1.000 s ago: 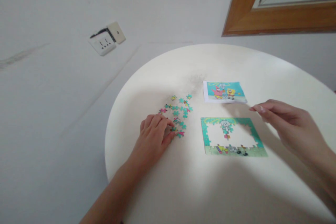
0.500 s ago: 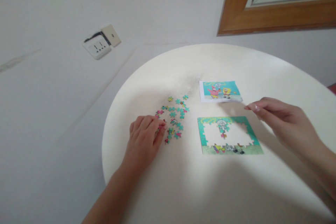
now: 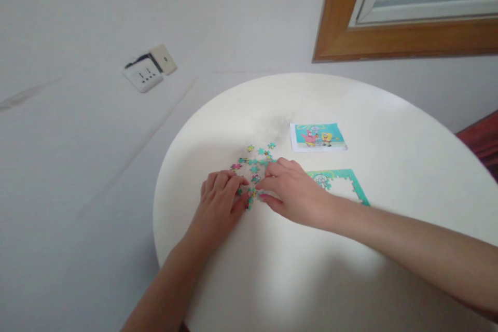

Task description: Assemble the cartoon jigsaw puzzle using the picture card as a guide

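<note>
On the left-middle of the round white table (image 3: 389, 114) there's a little scatter of loose puzzle pieces (image 3: 254, 165), mostly teal with some pink and yellow. The patch runs lengthwise away from the person, leaning a bit to the right at the far end.

Both hands are at its near end. The left hand (image 3: 220, 202) has its fingers curled down onto the pieces, and the right hand (image 3: 291, 192) reaches across with its fingertips right next to the left's. I honestly can't tell if either one is pinching a piece or only resting on them.

Just right of that, partly under the right wrist, is the half-built puzzle (image 3: 344, 181). It lies long side left to right, with a green border and a white middle. Past it sits the reference picture (image 3: 317, 137), lying the same way.

The room has a plain pale wall with a wall socket (image 3: 148, 68) and a wooden window frame (image 3: 389, 41) top right.
</note>
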Motion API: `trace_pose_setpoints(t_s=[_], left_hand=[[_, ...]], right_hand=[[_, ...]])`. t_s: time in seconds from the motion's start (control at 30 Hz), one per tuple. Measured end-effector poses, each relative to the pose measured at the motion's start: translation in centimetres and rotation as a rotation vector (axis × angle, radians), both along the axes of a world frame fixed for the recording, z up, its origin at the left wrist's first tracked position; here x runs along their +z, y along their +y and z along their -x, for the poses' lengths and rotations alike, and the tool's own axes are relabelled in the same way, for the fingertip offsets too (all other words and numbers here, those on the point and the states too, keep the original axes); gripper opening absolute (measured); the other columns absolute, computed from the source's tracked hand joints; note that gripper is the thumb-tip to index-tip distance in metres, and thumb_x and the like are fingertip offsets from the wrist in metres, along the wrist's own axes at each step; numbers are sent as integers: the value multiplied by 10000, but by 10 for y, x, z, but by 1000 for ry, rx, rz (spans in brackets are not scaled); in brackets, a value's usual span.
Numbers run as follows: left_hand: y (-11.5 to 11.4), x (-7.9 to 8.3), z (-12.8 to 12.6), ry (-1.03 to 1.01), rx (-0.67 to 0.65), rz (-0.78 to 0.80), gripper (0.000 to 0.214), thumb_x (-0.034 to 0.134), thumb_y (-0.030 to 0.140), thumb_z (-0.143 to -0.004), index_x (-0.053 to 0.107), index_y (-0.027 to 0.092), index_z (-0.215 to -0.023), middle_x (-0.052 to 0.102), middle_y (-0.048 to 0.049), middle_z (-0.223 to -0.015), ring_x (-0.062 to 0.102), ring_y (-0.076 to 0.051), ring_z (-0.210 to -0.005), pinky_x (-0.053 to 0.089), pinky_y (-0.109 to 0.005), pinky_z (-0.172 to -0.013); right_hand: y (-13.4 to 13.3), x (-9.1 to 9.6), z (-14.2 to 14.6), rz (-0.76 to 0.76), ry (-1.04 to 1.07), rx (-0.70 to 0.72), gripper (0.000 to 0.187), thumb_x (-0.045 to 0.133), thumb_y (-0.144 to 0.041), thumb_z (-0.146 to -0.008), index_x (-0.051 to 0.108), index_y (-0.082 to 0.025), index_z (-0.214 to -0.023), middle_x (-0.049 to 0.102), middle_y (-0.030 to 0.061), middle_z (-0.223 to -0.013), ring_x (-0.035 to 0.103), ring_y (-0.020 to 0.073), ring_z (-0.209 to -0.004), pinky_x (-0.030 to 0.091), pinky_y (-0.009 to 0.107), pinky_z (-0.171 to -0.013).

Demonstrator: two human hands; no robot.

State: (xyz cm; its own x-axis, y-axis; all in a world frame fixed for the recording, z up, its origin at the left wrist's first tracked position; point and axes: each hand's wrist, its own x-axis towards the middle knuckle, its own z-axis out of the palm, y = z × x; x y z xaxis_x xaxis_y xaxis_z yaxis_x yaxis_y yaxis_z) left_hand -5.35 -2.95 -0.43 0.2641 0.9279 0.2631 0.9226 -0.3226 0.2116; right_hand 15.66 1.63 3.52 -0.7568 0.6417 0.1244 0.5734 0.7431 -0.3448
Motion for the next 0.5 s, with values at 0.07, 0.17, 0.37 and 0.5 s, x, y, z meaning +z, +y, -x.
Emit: trace_pose_setpoints(t_s=[0.07, 0.17, 0.37, 0.5], left_hand=[[0, 0, 0, -1, -10, -18, 170, 550, 265, -901, 597, 206, -1054, 559, -103, -1093, 468, -290, -1085, 413, -455, -931], [-1, 1, -1, -21, -24, -30, 162, 545, 230, -894, 599, 203, -1044, 559, -104, -1086, 471, -286, -1090, 414, -458, -935], [0, -1, 0, -43, -33, -19, 174, 543, 212, -892, 591, 200, -1059, 560, -101, -1096, 471, -285, -1083, 409, -470, -943], [0, -1, 0, -48, -36, -11, 172, 546, 225, -897, 591, 196, -1061, 559, -101, -1097, 467, -287, -1077, 407, -477, -942]], right_hand=[[2, -8, 15, -29, -58, -32, 207, 560, -297, -907, 705, -204, -1022, 605, 103, -1004, 490, 275, -1013, 384, 397, -831], [3, -14, 24, -46, -91, -94, 201, 580, -307, -890, 681, -182, -1010, 585, 115, -1028, 479, 287, -1040, 389, 400, -840], [4, -11, 28, 32, -110, -131, 178, 579, -247, -883, 677, -191, -1020, 585, 108, -1047, 496, 270, -1044, 401, 382, -851], [9, -8, 33, 86, -129, -122, 184, 567, -243, -889, 689, -187, -1015, 592, 121, -1060, 496, 280, -1061, 400, 393, -874]])
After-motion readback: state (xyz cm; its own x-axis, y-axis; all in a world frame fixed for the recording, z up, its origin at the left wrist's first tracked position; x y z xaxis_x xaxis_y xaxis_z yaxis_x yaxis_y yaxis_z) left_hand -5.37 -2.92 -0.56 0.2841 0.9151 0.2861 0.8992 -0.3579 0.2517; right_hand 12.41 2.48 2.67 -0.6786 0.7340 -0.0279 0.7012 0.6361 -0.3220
